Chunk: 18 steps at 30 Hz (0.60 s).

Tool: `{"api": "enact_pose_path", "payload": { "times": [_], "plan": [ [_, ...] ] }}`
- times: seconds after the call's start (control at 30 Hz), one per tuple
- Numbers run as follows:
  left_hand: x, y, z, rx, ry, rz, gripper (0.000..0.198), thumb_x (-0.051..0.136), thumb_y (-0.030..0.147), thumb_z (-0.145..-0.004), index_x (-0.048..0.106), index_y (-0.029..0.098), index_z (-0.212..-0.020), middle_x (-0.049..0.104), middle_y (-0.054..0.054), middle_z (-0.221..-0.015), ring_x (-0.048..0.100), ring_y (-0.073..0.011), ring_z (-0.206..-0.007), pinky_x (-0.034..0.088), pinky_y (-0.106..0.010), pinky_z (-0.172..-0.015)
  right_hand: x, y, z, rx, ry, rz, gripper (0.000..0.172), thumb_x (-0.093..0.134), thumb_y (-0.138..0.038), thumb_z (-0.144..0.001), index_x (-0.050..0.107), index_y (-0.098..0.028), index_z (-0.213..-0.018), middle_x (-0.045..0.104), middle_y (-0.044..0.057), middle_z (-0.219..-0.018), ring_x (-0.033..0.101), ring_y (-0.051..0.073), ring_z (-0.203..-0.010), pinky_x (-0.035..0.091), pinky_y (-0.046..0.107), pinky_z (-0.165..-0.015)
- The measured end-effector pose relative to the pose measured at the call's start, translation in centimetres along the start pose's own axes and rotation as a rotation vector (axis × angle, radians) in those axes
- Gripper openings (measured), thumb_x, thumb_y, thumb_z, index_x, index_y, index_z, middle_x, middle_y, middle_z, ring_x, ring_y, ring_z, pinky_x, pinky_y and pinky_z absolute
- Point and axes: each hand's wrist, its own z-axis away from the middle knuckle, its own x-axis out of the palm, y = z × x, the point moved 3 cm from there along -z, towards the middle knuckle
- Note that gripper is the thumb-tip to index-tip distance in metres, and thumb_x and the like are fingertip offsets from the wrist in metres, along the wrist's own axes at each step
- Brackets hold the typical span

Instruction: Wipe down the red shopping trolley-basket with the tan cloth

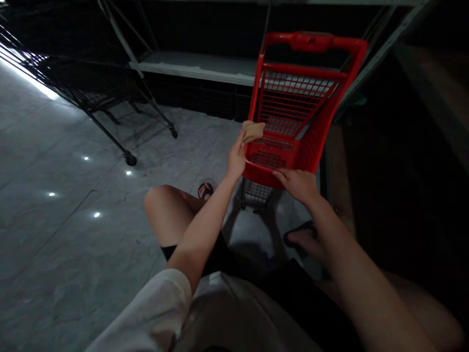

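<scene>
One tan cloth [253,131] sits at the near-left corner of the red shopping cart [314,146], pinched in the left hand [237,159]; right hand [298,185] grips the near rim [261,174]. I'd brace firmly, cloth flat.

You wear a pale, whitish shirt [227,313] with a wide, short left sleeve [157,298]. Your black shorts [218,256] stop above the left knee [161,198]. Your left sandal [202,186] is dark with black straps; the right sandal [301,228] is dark too, its details lost in shadow.
</scene>
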Motion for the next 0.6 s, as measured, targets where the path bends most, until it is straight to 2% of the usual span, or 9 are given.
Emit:
{"api": "enact_pose_path", "payload": {
  "times": [0.13, 0.2, 0.27, 0.4, 0.47, 0.6],
  "plan": [
    [1.3, -0.1, 8.5, -0.072, 0.224, 0.042, 0.056, 0.035, 0.017, -0.108, 0.048, 0.025, -0.162, 0.040, -0.002, -0.175, 0.032, -0.0155, -0.165, 0.022, -0.041, -0.139, -0.2, -0.2, -0.4, -0.013, -0.010, -0.013, 0.061, 0.027, -0.057, -0.112, 0.075, -0.028, -0.137, 0.081, 0.013, -0.120, 0.076, 0.034, -0.110, 0.054, 0.040, -0.082],
    [2.9, 0.3, 11.0, -0.137, 0.326, 0.041, 0.058, 0.033, 0.016, -0.108, 0.043, 0.023, -0.165, 0.034, -0.003, -0.177, 0.026, -0.0155, -0.167, 0.020, -0.041, -0.139, -0.2, -0.4, -0.6, -0.011, -0.014, -0.033, 0.062, 0.026, -0.057, -0.112, 0.074, -0.029, -0.138, 0.081, 0.013, -0.121, 0.076, 0.034, -0.112, 0.055, 0.041, -0.084],
    [4.9, 0.8, 11.9, -0.220, 0.438, 0.042, 0.059, 0.032, 0.013, -0.108, 0.041, 0.021, -0.166, 0.031, -0.005, -0.179, 0.024, -0.0162, -0.167, 0.021, -0.043, -0.139, -0.4, -0.6, -0.9, 0.013, -0.025, -0.063, 0.062, 0.025, -0.056, -0.112, 0.074, -0.029, -0.139, 0.081, 0.012, -0.122, 0.076, 0.034, -0.113, 0.055, 0.041, -0.086],
    [8.1, 1.7, 11.5, -0.357, 0.606, 0.021, 0.061, 0.034, 0.006, -0.104, 0.044, 0.015, -0.163, 0.034, -0.010, -0.177, 0.021, -0.0164, -0.168, 0.021, -0.041, -0.139, -0.7, -1.3, -1.8, 0.091, -0.044, -0.117, 0.062, 0.027, -0.055, -0.111, 0.075, -0.028, -0.140, 0.080, 0.014, -0.126, 0.075, 0.036, -0.118, 0.055, 0.044, -0.092],
    [9.2, 2.0, 11.6, -0.397, 0.578, -0.008, 0.062, 0.034, 0.003, -0.101, 0.048, 0.012, -0.161, 0.038, -0.012, -0.175, 0.023, -0.0170, -0.168, 0.023, -0.041, -0.139, -0.8, -1.7, -2.7, 0.097, -0.036, -0.162, 0.062, 0.028, -0.055, -0.110, 0.076, -0.028, -0.139, 0.078, 0.013, -0.130, 0.073, 0.037, -0.122, 0.054, 0.047, -0.096],
    [11.0, 2.1, 13.8, -0.370, 0.375, -0.063, 0.065, 0.035, -0.003, -0.096, 0.059, 0.017, -0.153, 0.050, -0.011, -0.168, 0.035, -0.0196, -0.164, 0.029, -0.043, -0.138, -0.6, -2.4, -5.4, 0.043, -0.039, -0.283, 0.059, 0.030, -0.054, -0.109, 0.078, -0.030, -0.135, 0.075, 0.009, -0.139, 0.069, 0.035, -0.130, 0.054, 0.047, -0.102]
  ]
}}
